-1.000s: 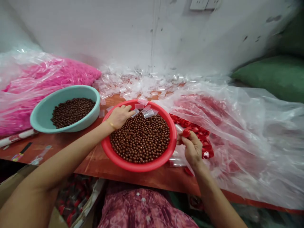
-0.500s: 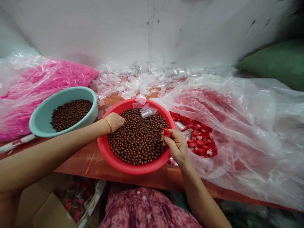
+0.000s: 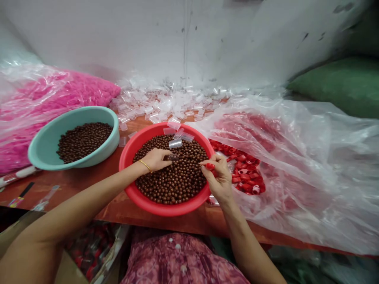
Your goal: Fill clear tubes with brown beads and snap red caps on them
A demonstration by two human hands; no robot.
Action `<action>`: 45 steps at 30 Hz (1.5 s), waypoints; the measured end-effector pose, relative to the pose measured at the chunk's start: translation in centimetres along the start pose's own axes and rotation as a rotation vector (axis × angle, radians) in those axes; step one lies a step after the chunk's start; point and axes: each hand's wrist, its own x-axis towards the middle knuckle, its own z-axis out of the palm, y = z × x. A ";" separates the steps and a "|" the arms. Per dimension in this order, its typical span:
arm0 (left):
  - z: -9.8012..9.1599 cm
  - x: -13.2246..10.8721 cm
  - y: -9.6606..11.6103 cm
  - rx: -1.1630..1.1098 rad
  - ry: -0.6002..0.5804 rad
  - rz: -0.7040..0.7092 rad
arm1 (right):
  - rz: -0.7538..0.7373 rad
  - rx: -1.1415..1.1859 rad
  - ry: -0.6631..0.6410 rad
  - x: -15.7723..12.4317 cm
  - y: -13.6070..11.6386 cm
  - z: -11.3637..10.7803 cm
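My left hand (image 3: 156,159), with a gold bangle at the wrist, is over the brown balls (image 3: 171,187) in a red basin (image 3: 166,210). Between its thumb and fingers it grips a clear plastic tube (image 3: 173,157), which looks dark against the balls. At the basin's right rim, my right hand (image 3: 218,177) pinches a small red plastic cap (image 3: 210,166) between thumb and fingers. Several clear tubes (image 3: 175,143) lie on the balls and the far rim. To the right, red caps (image 3: 247,173) spill from the mouth of a clear plastic bag (image 3: 296,157).
A teal basin (image 3: 41,136) of brown balls stands at left beside a bag of pink pieces (image 3: 79,88). Loose clear tubes (image 3: 166,102) lie along the wall. A green sack (image 3: 337,83) is at far right. Below the table's front edge, a box (image 3: 91,252) holds red-and-clear pieces.
My left hand has moved right from the basin's left side toward its middle, with the clear tube now visible in its fingers. My right hand keeps the red cap, nearly in place.
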 end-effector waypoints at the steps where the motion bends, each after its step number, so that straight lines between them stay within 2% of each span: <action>1: -0.1 -0.4 -0.2 -0.159 0.020 -0.023 | -0.003 -0.018 -0.014 0.1 -0.1 0.0; 4: -0.4 -1.4 -0.1 -0.647 0.046 -0.046 | 0.133 0.058 -0.084 0.3 -0.7 0.0; 7: -0.4 -2.2 0.7 -1.057 0.010 -0.103 | 0.325 0.234 -0.081 0.8 -1.5 0.1; 11: -0.1 -2.9 1.9 -1.332 -0.045 -0.197 | 0.492 0.424 -0.121 2.0 -2.6 0.4; 14: 0.4 -3.2 2.2 -1.434 -0.081 -0.245 | 0.515 0.436 -0.127 2.7 -2.8 0.9; 17: 0.9 -3.2 2.1 -1.428 -0.114 -0.277 | 0.516 0.408 -0.150 2.6 -2.6 1.5; 21: 0.9 -3.4 2.2 -1.396 -0.153 -0.217 | 0.579 0.396 -0.234 2.2 -2.0 2.3; 27: 0.6 -3.5 2.4 -1.400 -0.091 -0.139 | 0.563 0.384 -0.245 2.3 -1.7 2.8; 32: 1.1 -3.6 2.8 -1.249 -0.049 0.005 | 0.359 0.231 -0.347 2.7 -1.8 3.2; 38: 1.5 -3.6 3.0 -1.025 0.093 0.043 | -0.069 -0.042 -0.412 2.2 -1.5 3.6; 42: 1.7 -3.7 3.1 -0.792 0.267 0.072 | -0.170 -0.155 -0.449 1.9 -1.7 3.5; 45: 1.6 -3.9 3.2 -0.716 0.301 0.071 | -0.200 -0.191 -0.463 1.9 -2.3 3.3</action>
